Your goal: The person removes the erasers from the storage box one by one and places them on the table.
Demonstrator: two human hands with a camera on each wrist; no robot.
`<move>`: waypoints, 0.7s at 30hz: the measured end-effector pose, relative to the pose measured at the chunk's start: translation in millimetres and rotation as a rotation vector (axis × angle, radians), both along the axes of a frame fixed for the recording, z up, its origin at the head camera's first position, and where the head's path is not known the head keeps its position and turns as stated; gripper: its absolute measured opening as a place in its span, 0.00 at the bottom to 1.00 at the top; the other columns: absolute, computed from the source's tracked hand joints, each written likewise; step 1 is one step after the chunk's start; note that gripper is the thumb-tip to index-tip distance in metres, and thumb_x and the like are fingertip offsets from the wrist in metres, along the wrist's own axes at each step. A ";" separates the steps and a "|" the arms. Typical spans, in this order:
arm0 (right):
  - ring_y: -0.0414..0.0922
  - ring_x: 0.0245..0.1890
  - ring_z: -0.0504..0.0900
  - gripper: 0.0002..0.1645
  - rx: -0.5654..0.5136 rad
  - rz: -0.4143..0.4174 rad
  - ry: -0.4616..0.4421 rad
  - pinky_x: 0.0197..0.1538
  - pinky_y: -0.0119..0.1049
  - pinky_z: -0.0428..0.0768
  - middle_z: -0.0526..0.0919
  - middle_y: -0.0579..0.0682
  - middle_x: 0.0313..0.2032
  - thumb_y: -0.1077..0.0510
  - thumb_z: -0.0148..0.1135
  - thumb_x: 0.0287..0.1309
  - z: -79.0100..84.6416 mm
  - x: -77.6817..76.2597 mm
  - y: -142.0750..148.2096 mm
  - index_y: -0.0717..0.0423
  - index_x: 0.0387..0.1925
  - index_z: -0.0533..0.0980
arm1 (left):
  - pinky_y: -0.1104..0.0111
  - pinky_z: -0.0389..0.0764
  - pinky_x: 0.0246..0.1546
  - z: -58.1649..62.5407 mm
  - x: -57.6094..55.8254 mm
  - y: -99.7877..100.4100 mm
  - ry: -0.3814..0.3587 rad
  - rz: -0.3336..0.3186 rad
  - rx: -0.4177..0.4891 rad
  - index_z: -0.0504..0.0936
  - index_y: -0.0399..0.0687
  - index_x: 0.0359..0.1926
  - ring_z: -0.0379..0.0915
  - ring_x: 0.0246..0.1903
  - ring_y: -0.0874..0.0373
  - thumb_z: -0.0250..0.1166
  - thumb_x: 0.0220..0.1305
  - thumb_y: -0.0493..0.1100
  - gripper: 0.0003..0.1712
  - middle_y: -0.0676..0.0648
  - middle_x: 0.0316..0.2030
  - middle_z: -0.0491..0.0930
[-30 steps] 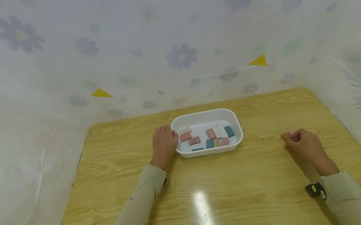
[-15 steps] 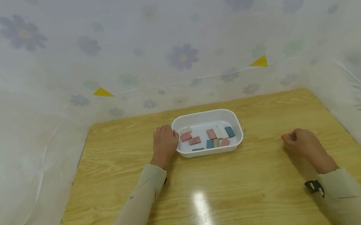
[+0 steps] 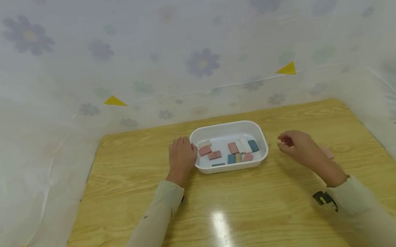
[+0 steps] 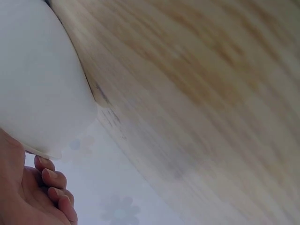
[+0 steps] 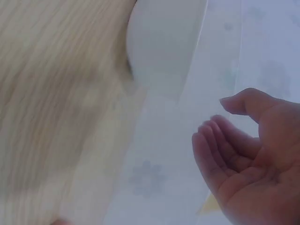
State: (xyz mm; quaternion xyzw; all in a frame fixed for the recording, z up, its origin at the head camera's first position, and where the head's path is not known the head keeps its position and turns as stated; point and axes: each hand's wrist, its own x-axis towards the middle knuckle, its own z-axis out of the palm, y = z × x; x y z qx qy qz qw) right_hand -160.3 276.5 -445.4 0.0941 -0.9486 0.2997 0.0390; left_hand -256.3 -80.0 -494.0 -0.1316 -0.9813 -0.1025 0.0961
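A white tray [image 3: 205, 170] with rounded corners stands on the wooden table, and several small flat rectangular pieces [image 3: 214, 155] in pink, blue, white and tan lie in it. At its left end my left hand [image 3: 181, 157] grips the rim; in the left wrist view the curled fingers [image 4: 56, 180] are below the rim's edge. My right hand [image 3: 300, 148] hovers just right of the tray, apart from it. Its fingers are loosely bent, with a gap to the thumb and nothing held. Partly hidden behind that hand, a pink piece [image 3: 327, 152] lies on the table.
The wooden table [image 3: 274, 215] extends to both sides and toward me. Pale flowered sheeting [image 3: 200, 37] rises behind the table and along its left and right sides. Yellow triangles [image 3: 286, 69] are on the sheeting.
My right hand has let go of the small orange-brown and pink pieces and moved left toward the tray, leaving a pink piece on the table. My left hand stays on the rim.
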 end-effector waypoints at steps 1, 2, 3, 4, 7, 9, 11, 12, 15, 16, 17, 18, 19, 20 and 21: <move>0.53 0.38 0.78 0.19 -0.003 0.017 0.003 0.41 0.50 0.75 0.78 0.61 0.39 0.56 0.56 0.61 0.7 -3.0 -6.0 0.68 0.47 0.74 | 0.59 0.66 0.41 -0.1 0.1 0.2 -0.002 0.002 -0.002 0.72 0.38 0.39 0.65 0.37 0.49 0.49 0.66 0.47 0.15 0.44 0.33 0.71; 0.53 0.38 0.78 0.18 -0.005 0.032 0.002 0.42 0.50 0.76 0.78 0.60 0.39 0.57 0.56 0.61 1.2 -5.8 -11.9 0.68 0.47 0.74 | 0.59 0.66 0.41 -0.7 -0.1 0.3 -0.005 0.004 -0.006 0.72 0.38 0.39 0.65 0.37 0.49 0.49 0.66 0.47 0.15 0.44 0.33 0.71; 0.53 0.38 0.78 0.18 -0.007 0.048 -0.002 0.42 0.49 0.76 0.78 0.60 0.40 0.58 0.57 0.60 1.7 -8.2 -17.6 0.68 0.47 0.74 | 0.59 0.66 0.41 -0.7 -0.1 0.4 -0.006 0.006 -0.005 0.72 0.38 0.39 0.65 0.37 0.49 0.48 0.66 0.48 0.16 0.44 0.33 0.71; 0.53 0.38 0.77 0.17 -0.008 0.063 -0.012 0.42 0.49 0.76 0.78 0.60 0.40 0.59 0.57 0.60 2.0 -10.5 -23.2 0.68 0.47 0.74 | 0.58 0.66 0.42 -1.0 -0.3 0.4 -0.006 0.007 -0.005 0.72 0.38 0.40 0.65 0.37 0.49 0.48 0.67 0.48 0.16 0.44 0.34 0.71; 0.52 0.38 0.76 0.17 -0.017 0.114 -0.051 0.42 0.48 0.75 0.77 0.60 0.40 0.61 0.58 0.59 2.2 -16.6 -38.8 0.68 0.47 0.74 | 0.58 0.66 0.42 -2.2 -1.0 -0.1 -0.006 0.010 -0.012 0.72 0.38 0.40 0.66 0.37 0.49 0.47 0.67 0.48 0.17 0.44 0.34 0.72; 0.50 0.37 0.76 0.16 0.000 0.155 -0.081 0.41 0.47 0.75 0.77 0.59 0.39 0.62 0.58 0.59 0.3 -22.1 -47.4 0.69 0.46 0.75 | 0.58 0.66 0.43 -2.7 -1.5 0.1 -0.006 0.013 -0.017 0.72 0.38 0.40 0.66 0.38 0.49 0.47 0.67 0.48 0.17 0.44 0.35 0.72; 0.49 0.36 0.75 0.16 0.025 0.196 -0.100 0.41 0.46 0.75 0.78 0.58 0.38 0.63 0.59 0.57 -2.9 -28.2 -54.4 0.69 0.45 0.75 | 0.58 0.66 0.43 -2.8 -1.7 0.7 -0.007 0.016 -0.018 0.72 0.38 0.41 0.66 0.38 0.49 0.48 0.67 0.48 0.16 0.44 0.35 0.72; 0.48 0.36 0.76 0.15 0.045 0.215 -0.103 0.41 0.45 0.75 0.78 0.58 0.38 0.63 0.60 0.56 -5.4 -31.6 -57.0 0.69 0.45 0.75 | 0.58 0.66 0.43 -2.7 -1.8 1.2 -0.008 0.017 -0.017 0.72 0.38 0.40 0.66 0.38 0.49 0.48 0.67 0.48 0.16 0.44 0.35 0.72; 0.46 0.34 0.75 0.15 0.081 0.256 -0.111 0.41 0.44 0.75 0.79 0.57 0.36 0.63 0.61 0.55 -11.9 -39.9 -63.6 0.69 0.43 0.76 | 0.58 0.66 0.43 -2.6 -1.9 2.6 -0.012 0.014 -0.020 0.72 0.38 0.40 0.66 0.39 0.49 0.48 0.67 0.48 0.16 0.43 0.35 0.72; 0.46 0.34 0.75 0.15 0.085 0.262 -0.112 0.41 0.44 0.75 0.79 0.57 0.36 0.63 0.62 0.54 -13.5 -41.6 -65.5 0.69 0.43 0.76 | 0.58 0.66 0.43 -2.5 -1.7 2.9 -0.016 0.013 -0.024 0.72 0.39 0.40 0.66 0.39 0.49 0.48 0.67 0.48 0.16 0.43 0.35 0.71; 0.46 0.33 0.75 0.14 0.089 0.260 -0.115 0.40 0.44 0.75 0.79 0.56 0.34 0.63 0.62 0.54 -15.2 -43.4 -67.5 0.69 0.42 0.76 | 0.58 0.65 0.43 -2.5 -1.6 3.2 -0.020 0.012 -0.029 0.72 0.39 0.40 0.66 0.40 0.49 0.48 0.67 0.48 0.16 0.43 0.36 0.71; 0.46 0.32 0.74 0.14 0.092 0.254 -0.115 0.39 0.43 0.74 0.78 0.56 0.33 0.63 0.61 0.54 -16.9 -44.9 -69.4 0.69 0.41 0.77 | 0.58 0.65 0.44 -2.6 -1.5 3.4 -0.024 0.012 -0.034 0.71 0.39 0.40 0.66 0.40 0.49 0.47 0.67 0.48 0.16 0.43 0.36 0.71; 0.46 0.31 0.73 0.13 0.092 0.239 -0.117 0.38 0.43 0.74 0.78 0.55 0.32 0.63 0.61 0.55 -18.5 -46.2 -71.2 0.69 0.41 0.77 | 0.58 0.65 0.44 -2.7 -1.4 3.4 -0.028 0.011 -0.041 0.71 0.39 0.40 0.65 0.41 0.48 0.47 0.68 0.49 0.16 0.43 0.36 0.71; 0.46 0.30 0.72 0.13 0.099 0.220 -0.120 0.36 0.43 0.73 0.77 0.54 0.30 0.63 0.60 0.55 -19.9 -47.2 -73.1 0.69 0.40 0.76 | 0.58 0.65 0.44 -2.8 -1.4 3.6 -0.032 0.011 -0.044 0.71 0.39 0.41 0.65 0.41 0.48 0.46 0.68 0.49 0.17 0.43 0.36 0.71; 0.46 0.29 0.72 0.12 0.107 0.195 -0.123 0.35 0.42 0.73 0.76 0.53 0.29 0.63 0.60 0.55 -21.0 -47.9 -75.1 0.69 0.39 0.76 | 0.58 0.65 0.44 -2.8 -1.4 3.6 -0.034 0.012 -0.048 0.71 0.39 0.41 0.65 0.41 0.48 0.46 0.68 0.49 0.17 0.43 0.36 0.71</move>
